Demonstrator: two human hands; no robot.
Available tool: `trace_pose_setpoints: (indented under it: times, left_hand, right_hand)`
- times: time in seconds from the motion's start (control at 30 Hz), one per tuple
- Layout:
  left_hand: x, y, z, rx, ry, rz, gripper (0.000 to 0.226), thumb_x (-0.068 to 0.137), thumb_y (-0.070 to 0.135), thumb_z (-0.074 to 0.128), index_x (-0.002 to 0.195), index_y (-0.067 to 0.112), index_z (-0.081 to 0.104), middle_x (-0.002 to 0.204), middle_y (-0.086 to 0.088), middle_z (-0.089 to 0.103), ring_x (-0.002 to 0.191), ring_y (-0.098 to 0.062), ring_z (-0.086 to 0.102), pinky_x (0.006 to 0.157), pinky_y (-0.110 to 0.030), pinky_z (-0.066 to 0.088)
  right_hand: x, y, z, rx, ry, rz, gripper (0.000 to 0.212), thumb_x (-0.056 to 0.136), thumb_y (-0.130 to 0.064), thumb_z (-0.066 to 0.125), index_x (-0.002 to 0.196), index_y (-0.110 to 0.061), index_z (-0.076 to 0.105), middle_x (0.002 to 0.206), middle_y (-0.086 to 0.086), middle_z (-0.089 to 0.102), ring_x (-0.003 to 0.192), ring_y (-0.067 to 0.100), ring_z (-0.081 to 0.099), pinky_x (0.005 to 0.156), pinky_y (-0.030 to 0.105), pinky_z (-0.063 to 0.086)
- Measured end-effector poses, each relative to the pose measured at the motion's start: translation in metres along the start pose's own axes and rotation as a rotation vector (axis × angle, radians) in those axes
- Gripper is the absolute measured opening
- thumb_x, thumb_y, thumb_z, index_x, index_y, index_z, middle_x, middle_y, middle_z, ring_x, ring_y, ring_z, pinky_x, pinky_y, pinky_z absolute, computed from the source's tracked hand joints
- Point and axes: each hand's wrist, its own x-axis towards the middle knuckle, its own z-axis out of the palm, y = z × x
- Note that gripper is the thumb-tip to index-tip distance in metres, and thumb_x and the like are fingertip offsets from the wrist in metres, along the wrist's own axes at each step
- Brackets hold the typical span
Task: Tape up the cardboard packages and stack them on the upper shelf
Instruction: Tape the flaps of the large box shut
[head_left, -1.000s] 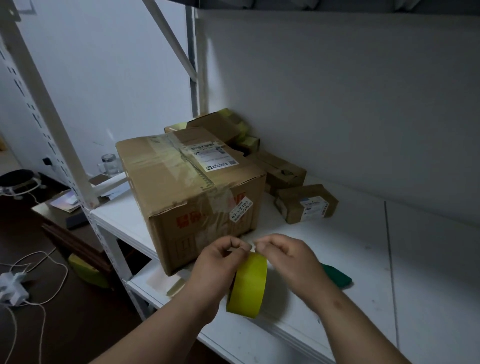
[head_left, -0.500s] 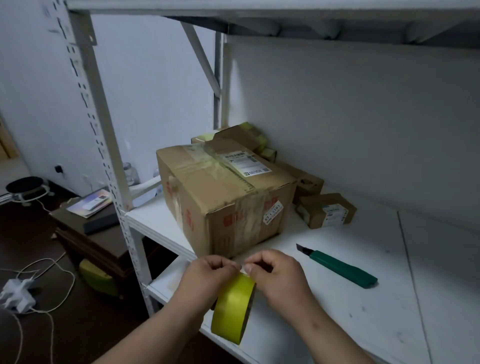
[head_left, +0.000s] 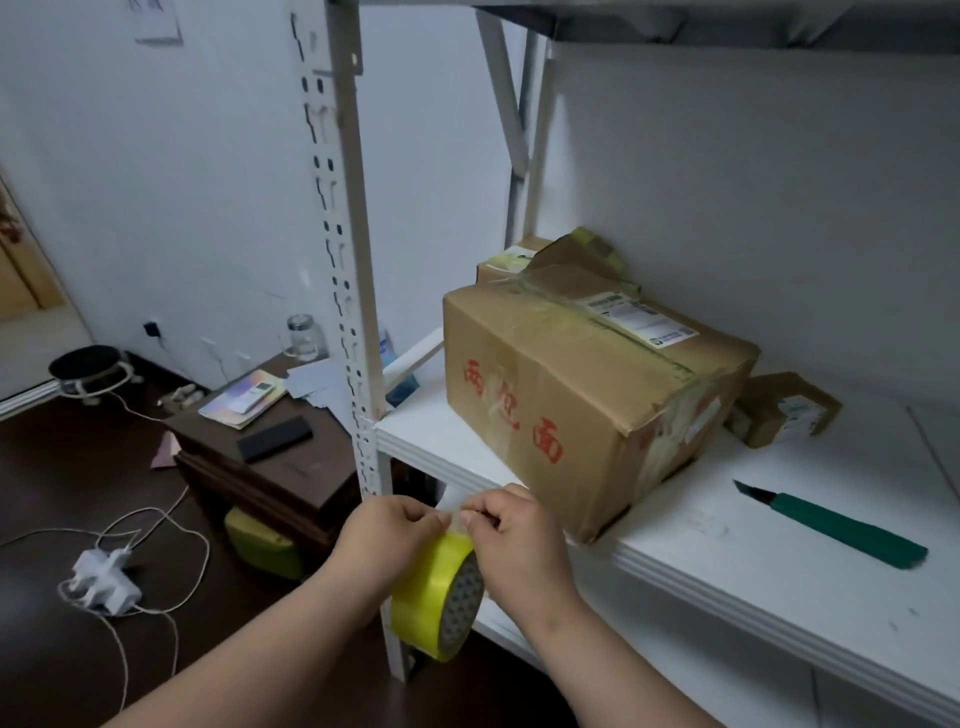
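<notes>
The view has swung left since the earlier frame, and the tape roll (head_left: 436, 592) now hangs off the shelf (head_left: 753, 561) edge, in front of the box (head_left: 576, 395). Both hands pinch at its top: left hand (head_left: 387, 540) steadying, right hand (head_left: 511, 540) picking the end. Best lift the end with a fingernail, peel slowly and keep the strip straight

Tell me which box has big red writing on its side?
The biggest cardboard box, the one at the front, nearest the hands. Red characters run along its long side. The small box to its right and those behind show no red writing.
</notes>
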Motion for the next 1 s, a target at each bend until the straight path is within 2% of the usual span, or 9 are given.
trace_pose_setpoints:
  times: [0.07, 0.27, 0.33, 0.47, 0.63, 0.77, 0.83, 0.93, 1.0]
  left_hand:
    - [0.018, -0.002, -0.008, 0.126, 0.008, 0.024, 0.021, 0.092, 0.041, 0.066, 0.094, 0.025, 0.078, 0.074, 0.008, 0.068, 0.071, -0.009, 0.06, 0.054, -0.022, 0.04]
    - [0.06, -0.007, -0.018, 0.15, 0.023, 0.056, 0.032, 0.094, 0.043, 0.062, 0.118, 0.024, 0.071, 0.113, 0.004, 0.072, 0.102, -0.01, 0.062, 0.079, -0.019, 0.041]
    - [0.072, -0.012, -0.02, 0.048, 0.017, 0.033, 0.03, 0.095, 0.039, 0.062, 0.119, 0.022, 0.07, 0.11, 0.003, 0.072, 0.104, -0.012, 0.063, 0.082, -0.021, 0.043]
    - [0.094, -0.022, -0.025, -0.115, 0.026, 0.0, 0.029, 0.097, 0.037, 0.058, 0.096, 0.012, 0.073, 0.082, 0.002, 0.067, 0.079, -0.017, 0.061, 0.067, -0.028, 0.041]
    - [0.12, -0.026, -0.029, -0.092, -0.025, 0.07, 0.012, 0.094, 0.037, 0.061, 0.1, 0.028, 0.057, 0.075, -0.003, 0.059, 0.065, -0.015, 0.053, 0.056, -0.025, 0.04]
    - [0.139, -0.033, -0.037, 0.043, -0.148, 0.19, 0.013, 0.098, 0.032, 0.057, 0.11, 0.034, 0.053, 0.085, -0.012, 0.066, 0.078, -0.021, 0.062, 0.062, -0.023, 0.043]
    - [0.147, -0.038, -0.039, 0.107, -0.253, 0.226, 0.022, 0.1, 0.033, 0.053, 0.119, 0.044, 0.054, 0.089, -0.005, 0.068, 0.084, -0.015, 0.063, 0.066, -0.017, 0.042]
    - [0.161, -0.039, -0.041, 0.227, -0.361, 0.292, 0.04, 0.102, 0.034, 0.047, 0.139, 0.047, 0.044, 0.116, 0.01, 0.069, 0.11, -0.005, 0.06, 0.08, -0.013, 0.038]
    - [0.163, -0.037, -0.042, 0.28, -0.364, 0.351, 0.049, 0.102, 0.031, 0.047, 0.146, 0.047, 0.031, 0.113, 0.006, 0.072, 0.105, -0.008, 0.061, 0.082, -0.018, 0.041]
  right_hand:
    - [0.011, -0.007, 0.013, -0.032, 0.01, -0.003, 0.012, 0.091, -0.018, 0.064, 0.092, -0.021, 0.076, 0.088, -0.012, 0.058, 0.092, 0.01, 0.06, 0.086, 0.029, 0.049]
    - [0.051, -0.007, 0.036, 0.001, 0.118, 0.02, 0.012, 0.092, -0.016, 0.064, 0.091, -0.017, 0.075, 0.091, -0.008, 0.061, 0.088, 0.011, 0.059, 0.081, 0.024, 0.047]
    - [0.066, -0.005, 0.043, 0.04, 0.11, 0.072, 0.013, 0.093, -0.016, 0.063, 0.093, -0.019, 0.076, 0.094, -0.008, 0.062, 0.09, 0.01, 0.059, 0.082, 0.02, 0.045]
    - [0.097, -0.001, 0.057, -0.025, 0.042, 0.119, 0.016, 0.096, -0.021, 0.059, 0.101, -0.02, 0.075, 0.105, -0.002, 0.064, 0.095, 0.016, 0.061, 0.087, 0.027, 0.049]
    - [0.122, -0.001, 0.063, -0.342, -0.045, 0.127, 0.023, 0.1, -0.027, 0.051, 0.111, -0.017, 0.069, 0.114, 0.003, 0.064, 0.103, 0.024, 0.061, 0.087, 0.033, 0.05]
    - [0.133, -0.007, 0.071, -0.493, -0.08, 0.135, 0.026, 0.102, -0.028, 0.047, 0.115, -0.016, 0.065, 0.117, 0.005, 0.061, 0.106, 0.025, 0.059, 0.085, 0.033, 0.049]
    - [0.135, -0.009, 0.075, -0.525, -0.088, 0.154, 0.025, 0.102, -0.027, 0.047, 0.116, -0.016, 0.064, 0.117, 0.006, 0.061, 0.106, 0.026, 0.059, 0.085, 0.033, 0.049]
    - [0.137, -0.013, 0.078, -0.554, -0.068, 0.204, 0.023, 0.102, -0.027, 0.047, 0.112, -0.015, 0.064, 0.115, 0.006, 0.061, 0.106, 0.026, 0.059, 0.081, 0.031, 0.046]
    - [0.136, -0.015, 0.078, -0.572, -0.061, 0.227, 0.023, 0.101, -0.026, 0.047, 0.109, -0.013, 0.064, 0.114, 0.007, 0.062, 0.105, 0.026, 0.059, 0.078, 0.03, 0.043]
